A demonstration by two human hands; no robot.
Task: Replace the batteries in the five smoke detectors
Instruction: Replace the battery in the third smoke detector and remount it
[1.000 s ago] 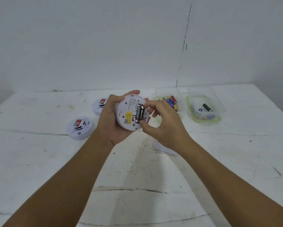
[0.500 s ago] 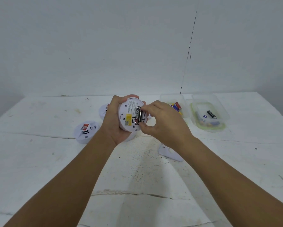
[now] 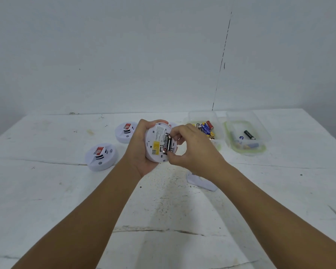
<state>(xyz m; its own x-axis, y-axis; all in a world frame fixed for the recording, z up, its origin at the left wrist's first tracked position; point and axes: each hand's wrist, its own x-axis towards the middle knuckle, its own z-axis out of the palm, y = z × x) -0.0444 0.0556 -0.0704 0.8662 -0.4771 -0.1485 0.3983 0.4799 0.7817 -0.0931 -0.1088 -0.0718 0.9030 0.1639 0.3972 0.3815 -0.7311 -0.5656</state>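
Both forearms reach forward over the white worktop and meet above its middle. The left hand is turned palm-up and inward, its grip curled round the rim of an opened smoke detector, held off the worktop with its back facing the camera; a thumb shows at the top edge. The right hand comes in from the right with the wrist bent, its grip pinching at a black battery lying in the detector's compartment, forefinger near the top end and thumb near the bottom end. A yellow label sits just left of the battery. Two more smoke detectors lie face-up to the left, one near and one farther back. A white cover lies under the right wrist. Behind are two clear tubs: one full of mixed batteries, the other with a few
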